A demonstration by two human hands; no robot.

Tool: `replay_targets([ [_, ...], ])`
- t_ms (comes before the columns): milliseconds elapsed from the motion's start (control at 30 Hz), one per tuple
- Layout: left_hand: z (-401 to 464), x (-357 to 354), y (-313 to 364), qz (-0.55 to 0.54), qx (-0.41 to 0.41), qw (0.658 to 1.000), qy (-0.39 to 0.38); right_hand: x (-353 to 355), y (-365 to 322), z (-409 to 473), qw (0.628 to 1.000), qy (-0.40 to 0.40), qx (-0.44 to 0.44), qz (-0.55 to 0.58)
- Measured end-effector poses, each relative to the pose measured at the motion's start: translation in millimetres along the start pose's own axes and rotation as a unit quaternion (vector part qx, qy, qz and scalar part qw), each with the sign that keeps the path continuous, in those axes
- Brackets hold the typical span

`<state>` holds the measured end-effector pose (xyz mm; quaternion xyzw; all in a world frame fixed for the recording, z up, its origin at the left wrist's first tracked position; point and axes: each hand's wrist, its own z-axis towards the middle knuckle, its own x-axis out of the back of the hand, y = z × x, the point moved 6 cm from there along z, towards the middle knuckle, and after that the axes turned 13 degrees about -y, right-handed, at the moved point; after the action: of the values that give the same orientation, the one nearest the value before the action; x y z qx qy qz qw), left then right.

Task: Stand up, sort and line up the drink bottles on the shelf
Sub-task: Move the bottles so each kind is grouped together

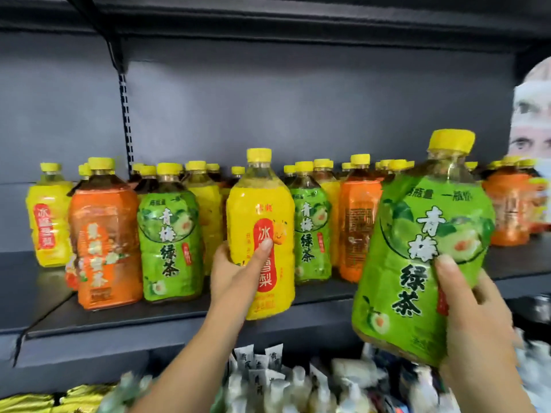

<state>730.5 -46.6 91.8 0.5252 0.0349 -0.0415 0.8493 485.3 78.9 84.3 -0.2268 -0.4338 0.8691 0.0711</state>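
the right hand [474, 320] is wrapping its fingers around a green bottle [423, 251], keeping it off the shelf [185, 311], slightly tilted — probably waiting for a free place. the left hand [235, 272] is gripping a yellow bottle [262, 231] upright at the shelf's front edge, likely for lining it up. behind, mixed orange bottles [104, 242] and green and yellow ones are standing unsorted — colours mixed together.

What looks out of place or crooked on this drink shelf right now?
The colours are mixed: the orange bottle, a green bottle and a yellow bottle stand side by side unsorted. The green bottle in the right hand is tilted, off the shelf. No spill or damage shows.
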Motion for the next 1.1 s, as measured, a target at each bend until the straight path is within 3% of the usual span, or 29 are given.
replay_targets([
  [100, 25, -8, -8, 0.066, 0.004, 0.996, 0.053, 16, -4, 7, 1.0, -0.014, 0.017, -0.002],
  [300, 67, 11, -31, 0.192, 0.051, 0.977, 0.071, 29, 0, 21, 0.999, 0.014, 0.035, 0.017],
  [633, 95, -2, -51, 0.228, 0.109, 0.965, -0.063, -10, 36, 35, 0.999, -0.032, 0.003, 0.007],
  [767, 107, -13, -58, 0.28, 0.121, 0.95, -0.067, -18, 46, 35, 0.998, -0.049, 0.012, -0.022],
  [933, 113, -25, -64, 0.229, 0.125, 0.96, -0.097, -15, 51, 37, 0.999, -0.036, 0.027, -0.015],
  [1000, 107, -24, -57, 0.216, 0.105, 0.967, -0.082, -11, 52, 37, 0.999, -0.02, 0.029, -0.018],
  [1100, 89, -25, -28, 0.241, -0.032, 0.97, -0.008, -4, 56, 39, 1.0, 0.01, 0.022, -0.011],
])
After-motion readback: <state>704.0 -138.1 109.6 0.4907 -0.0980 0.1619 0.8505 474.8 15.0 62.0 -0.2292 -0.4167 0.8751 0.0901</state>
